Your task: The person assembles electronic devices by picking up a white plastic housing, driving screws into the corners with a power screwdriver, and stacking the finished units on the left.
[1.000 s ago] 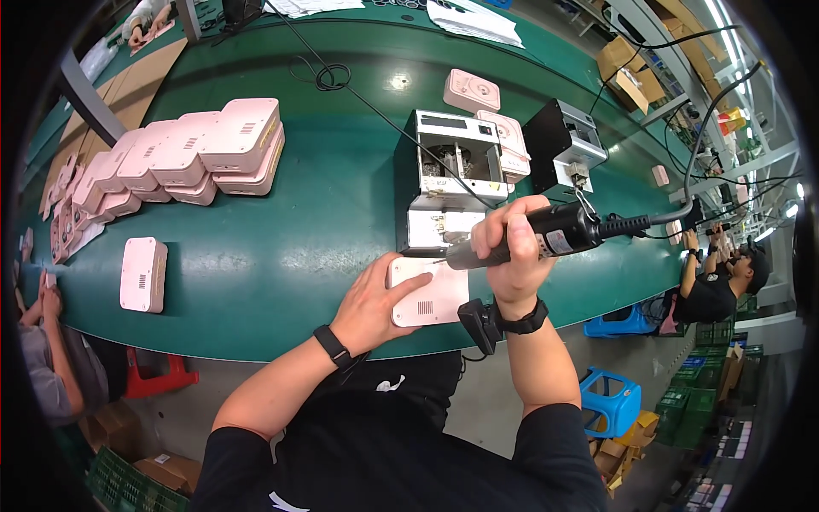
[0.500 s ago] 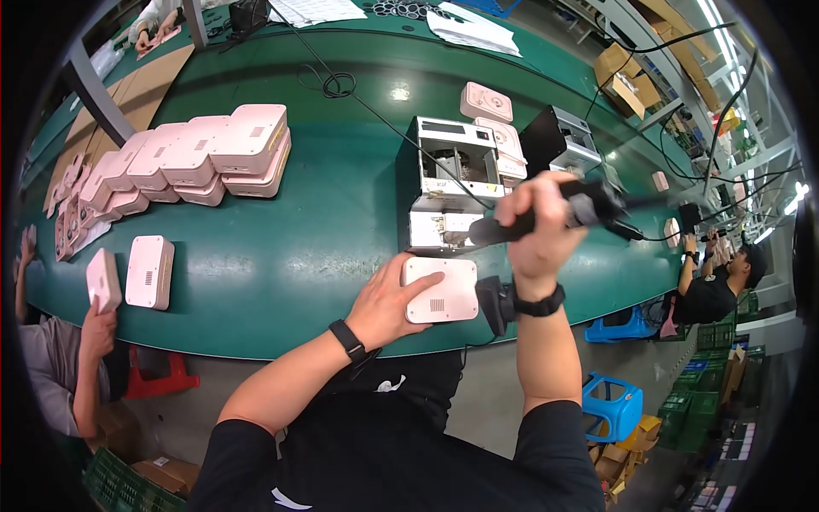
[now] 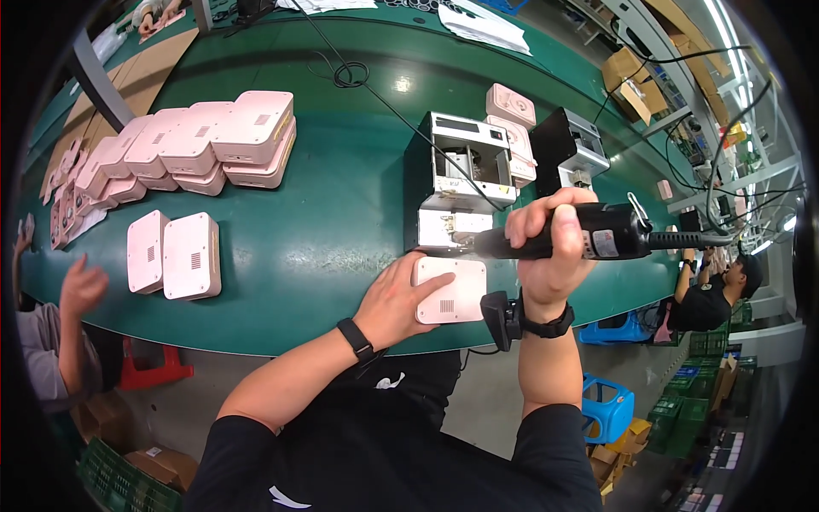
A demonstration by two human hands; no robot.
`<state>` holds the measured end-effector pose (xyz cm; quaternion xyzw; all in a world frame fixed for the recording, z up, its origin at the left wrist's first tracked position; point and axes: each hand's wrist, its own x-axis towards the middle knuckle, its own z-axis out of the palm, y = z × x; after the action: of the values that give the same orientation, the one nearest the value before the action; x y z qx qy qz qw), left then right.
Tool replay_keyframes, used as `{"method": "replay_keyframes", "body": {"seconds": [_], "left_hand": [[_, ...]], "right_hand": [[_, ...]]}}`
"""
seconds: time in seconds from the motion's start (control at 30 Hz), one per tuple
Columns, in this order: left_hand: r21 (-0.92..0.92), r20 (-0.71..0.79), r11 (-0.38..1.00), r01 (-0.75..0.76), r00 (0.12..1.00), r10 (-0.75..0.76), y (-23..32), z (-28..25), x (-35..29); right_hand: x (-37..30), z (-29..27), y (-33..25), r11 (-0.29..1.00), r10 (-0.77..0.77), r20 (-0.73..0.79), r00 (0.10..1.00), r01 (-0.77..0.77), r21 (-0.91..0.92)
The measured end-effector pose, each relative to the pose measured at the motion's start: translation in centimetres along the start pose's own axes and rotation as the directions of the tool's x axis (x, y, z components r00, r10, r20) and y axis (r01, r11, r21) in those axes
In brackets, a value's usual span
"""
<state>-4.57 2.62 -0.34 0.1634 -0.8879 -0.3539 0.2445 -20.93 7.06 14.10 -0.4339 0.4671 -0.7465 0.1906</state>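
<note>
My right hand (image 3: pixel 556 247) is wrapped around a black corded electric screwdriver (image 3: pixel 618 230), held nearly level. Its narrow end points left, at the front tray of a screw feeder (image 3: pixel 461 183), a black-and-silver box with an open top; whether the tip touches is hard to tell. Just below the feeder, a pale pink plastic case (image 3: pixel 456 290) lies flat near the table's front edge. Around its left side my left hand (image 3: pixel 394 294) holds it, thumb across the top, other fingers partly hidden. Corner holes and a patch of vent slots show on the case.
Pink cases (image 3: pixel 200 141) are stacked at the left. Two more cases (image 3: pixel 189 256) stand side by side, near a co-worker's hand (image 3: pixel 83 286). Behind the feeder lie other pink parts (image 3: pixel 512 107), with a second feeder (image 3: pixel 572 145) to the right. A thin cable (image 3: pixel 384 102) crosses the table.
The screwdriver's rear end has swung down to nearly level, its tip still at the feeder. At left, the co-worker has set a pink case beside another and let go. My left hand keeps its hold.
</note>
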Motion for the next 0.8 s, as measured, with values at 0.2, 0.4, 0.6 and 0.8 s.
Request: {"method": "replay_keyframes", "body": {"seconds": [0.2, 0.4, 0.6, 0.8], "left_hand": [[-0.005, -0.023, 1.0, -0.01, 1.0, 0.01, -0.1, -0.1, 0.1], [-0.002, -0.032, 1.0, -0.023, 0.999, 0.023, -0.2, 0.0, 0.0], [-0.033, -0.029, 0.999, -0.016, 0.999, 0.015, -0.4, 0.1, 0.0], [-0.022, -0.033, 0.999, -0.028, 0.999, 0.027, -0.6, 0.1, 0.2]], "right_hand": [[1.2, -1.2, 1.2, 0.996, 0.035, -0.033, 0.999, -0.037, -0.077], [-0.9, -0.3, 0.4, 0.992, 0.121, 0.009, 0.993, -0.121, 0.034], [-1.7, 1.6, 0.5, 0.988, 0.102, 0.129, 0.986, -0.116, 0.105], [-2.3, 2.1, 2.7, 0.988, 0.125, 0.129, 0.984, -0.135, 0.075]]}}
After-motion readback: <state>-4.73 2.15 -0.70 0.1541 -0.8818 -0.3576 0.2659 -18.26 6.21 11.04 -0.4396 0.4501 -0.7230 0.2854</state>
